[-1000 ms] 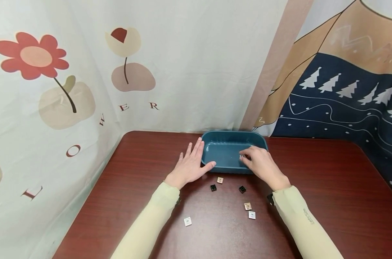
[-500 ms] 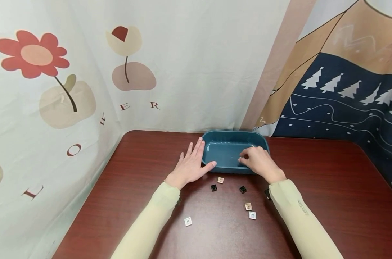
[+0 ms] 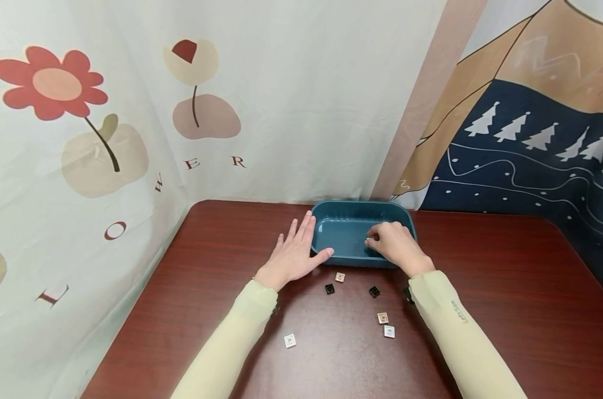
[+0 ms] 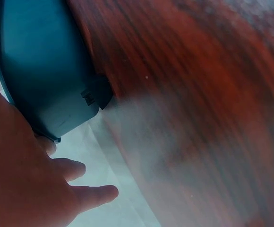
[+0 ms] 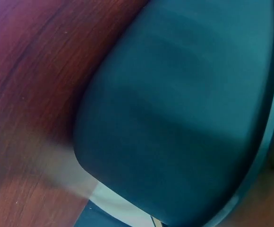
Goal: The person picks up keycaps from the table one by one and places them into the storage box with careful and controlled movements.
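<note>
A blue-teal rectangular tub stands at the back of the table. My left hand lies with straight, spread fingers against its left end, the thumb reaching over the front left corner. In the left wrist view, the left hand is beside the tub's wall. My right hand is over the tub's right half, thumb and fingers pinching a small light piece, mostly hidden. In front lie small square keycap-like pieces: a beige piece, black pieces, and a white piece.
Another beige piece lies close to a pale white piece near the right forearm. The dark red wooden table runs back to a printed curtain right behind the tub.
My right hand has shifted slightly left and up within the tub, its wrist and forearm moving left. The left hand and the loose pieces stay as they were.
</note>
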`<state>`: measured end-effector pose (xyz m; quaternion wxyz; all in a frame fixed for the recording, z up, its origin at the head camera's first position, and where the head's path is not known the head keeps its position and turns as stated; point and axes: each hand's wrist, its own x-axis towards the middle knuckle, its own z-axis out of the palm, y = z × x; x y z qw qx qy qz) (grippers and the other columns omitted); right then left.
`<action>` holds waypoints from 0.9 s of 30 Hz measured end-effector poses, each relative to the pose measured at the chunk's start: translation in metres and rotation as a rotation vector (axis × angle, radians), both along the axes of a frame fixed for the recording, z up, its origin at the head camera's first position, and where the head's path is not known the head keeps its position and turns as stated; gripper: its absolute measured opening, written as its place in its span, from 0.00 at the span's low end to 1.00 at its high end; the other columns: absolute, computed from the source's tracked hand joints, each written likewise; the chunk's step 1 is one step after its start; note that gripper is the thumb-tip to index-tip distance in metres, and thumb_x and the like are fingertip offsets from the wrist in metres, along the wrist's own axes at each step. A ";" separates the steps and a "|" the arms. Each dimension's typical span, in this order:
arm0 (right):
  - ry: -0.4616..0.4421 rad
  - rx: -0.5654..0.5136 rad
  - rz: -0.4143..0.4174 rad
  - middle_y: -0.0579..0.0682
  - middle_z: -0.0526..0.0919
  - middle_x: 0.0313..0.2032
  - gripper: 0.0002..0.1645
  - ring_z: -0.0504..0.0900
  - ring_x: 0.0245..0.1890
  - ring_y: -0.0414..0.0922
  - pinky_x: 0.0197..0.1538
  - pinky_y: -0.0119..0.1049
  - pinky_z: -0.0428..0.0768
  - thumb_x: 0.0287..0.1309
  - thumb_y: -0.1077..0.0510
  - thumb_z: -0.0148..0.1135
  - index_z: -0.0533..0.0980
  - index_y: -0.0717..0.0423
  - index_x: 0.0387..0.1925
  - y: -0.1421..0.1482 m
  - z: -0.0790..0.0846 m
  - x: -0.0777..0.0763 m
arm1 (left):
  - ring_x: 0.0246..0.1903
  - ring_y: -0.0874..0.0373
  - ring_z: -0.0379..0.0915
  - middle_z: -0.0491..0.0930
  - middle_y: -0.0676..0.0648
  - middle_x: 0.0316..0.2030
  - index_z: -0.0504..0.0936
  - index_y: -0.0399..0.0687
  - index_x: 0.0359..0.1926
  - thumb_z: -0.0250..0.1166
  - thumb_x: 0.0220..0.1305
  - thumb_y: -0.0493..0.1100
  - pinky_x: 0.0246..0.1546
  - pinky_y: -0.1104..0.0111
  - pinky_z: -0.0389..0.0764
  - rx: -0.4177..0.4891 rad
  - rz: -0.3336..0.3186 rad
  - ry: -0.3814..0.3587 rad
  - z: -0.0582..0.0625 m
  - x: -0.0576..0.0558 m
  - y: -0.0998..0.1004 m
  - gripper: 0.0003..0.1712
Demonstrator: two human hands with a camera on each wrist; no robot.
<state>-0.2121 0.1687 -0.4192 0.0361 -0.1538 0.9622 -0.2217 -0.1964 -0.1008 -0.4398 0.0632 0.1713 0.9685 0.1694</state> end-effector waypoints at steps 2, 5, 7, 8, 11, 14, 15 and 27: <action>0.003 0.005 -0.008 0.60 0.88 0.45 0.19 0.82 0.37 0.49 0.46 0.49 0.84 0.68 0.58 0.68 0.84 0.66 0.54 0.001 0.000 0.001 | 0.81 0.42 0.34 0.31 0.54 0.83 0.37 0.51 0.84 0.44 0.68 0.81 0.73 0.36 0.50 -0.002 -0.001 0.001 0.000 0.000 0.001 0.60; 0.023 -0.004 -0.021 0.63 0.87 0.51 0.22 0.84 0.42 0.51 0.52 0.53 0.84 0.67 0.57 0.69 0.82 0.67 0.58 0.004 0.002 0.005 | 0.81 0.41 0.35 0.31 0.54 0.83 0.37 0.51 0.84 0.44 0.68 0.81 0.73 0.36 0.50 -0.005 -0.002 0.005 0.000 0.000 0.002 0.60; 0.043 -0.016 -0.027 0.63 0.86 0.53 0.23 0.85 0.46 0.53 0.55 0.54 0.83 0.68 0.57 0.68 0.81 0.67 0.59 0.006 0.003 0.009 | 0.81 0.41 0.35 0.31 0.54 0.83 0.37 0.51 0.84 0.45 0.69 0.81 0.73 0.36 0.50 -0.001 0.000 0.002 0.000 0.000 0.002 0.59; 0.055 -0.021 -0.029 0.63 0.86 0.54 0.23 0.85 0.48 0.54 0.56 0.55 0.82 0.68 0.57 0.68 0.81 0.66 0.59 0.007 0.005 0.011 | 0.81 0.41 0.35 0.31 0.54 0.83 0.38 0.51 0.84 0.45 0.69 0.80 0.73 0.36 0.50 -0.001 0.000 0.002 0.000 0.000 0.002 0.59; 0.113 -0.008 -0.028 0.62 0.86 0.54 0.23 0.85 0.50 0.56 0.55 0.55 0.83 0.68 0.55 0.69 0.82 0.63 0.59 0.009 0.008 0.019 | 0.81 0.42 0.34 0.31 0.54 0.83 0.37 0.51 0.84 0.44 0.69 0.81 0.73 0.36 0.50 -0.006 0.004 -0.002 0.001 0.000 0.001 0.59; 0.203 0.018 -0.005 0.60 0.86 0.54 0.22 0.86 0.51 0.55 0.49 0.54 0.85 0.66 0.54 0.71 0.83 0.60 0.58 0.011 0.012 0.031 | 0.81 0.42 0.34 0.30 0.54 0.83 0.37 0.52 0.84 0.44 0.69 0.81 0.73 0.36 0.50 -0.007 0.006 -0.001 0.001 0.000 0.001 0.59; 0.236 0.026 0.006 0.59 0.86 0.53 0.22 0.86 0.50 0.55 0.47 0.54 0.85 0.65 0.54 0.71 0.84 0.59 0.58 0.011 0.013 0.035 | 0.81 0.42 0.34 0.30 0.54 0.83 0.36 0.52 0.84 0.44 0.68 0.81 0.73 0.36 0.50 -0.008 0.006 -0.001 0.001 0.000 0.001 0.60; 0.425 -0.010 0.160 0.55 0.80 0.63 0.33 0.82 0.58 0.55 0.48 0.53 0.85 0.59 0.51 0.77 0.79 0.55 0.65 0.018 0.014 0.081 | 0.81 0.42 0.36 0.30 0.55 0.83 0.37 0.52 0.84 0.45 0.68 0.81 0.73 0.36 0.50 0.004 0.003 0.006 0.000 0.000 0.001 0.60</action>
